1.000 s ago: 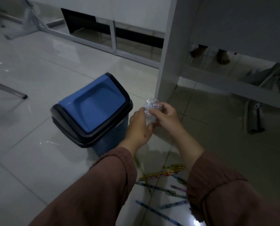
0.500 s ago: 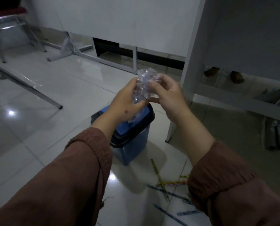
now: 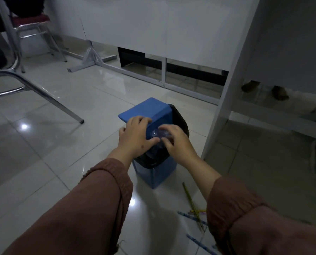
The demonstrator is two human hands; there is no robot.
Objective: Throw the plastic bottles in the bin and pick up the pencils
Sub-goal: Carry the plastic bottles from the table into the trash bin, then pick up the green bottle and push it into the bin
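Note:
A blue bin with a black rim stands on the tiled floor in the middle. Its blue swing lid is tipped up, and my left hand grips the lid's near edge. A crushed clear plastic bottle sits in the bin's mouth under the lid, with my right hand holding it from the right. Several coloured pencils lie scattered on the floor to the bin's lower right, partly hidden by my right sleeve.
A white desk leg stands just right of the bin. White partition panels with a metal foot run along the back. Chrome chair legs reach in from the left. Another person's feet show under the desk at the right.
Both hands came down from chest height to the bin with the crushed bottle. The lid, flat before, is now tipped up and the bottle is in the opening.

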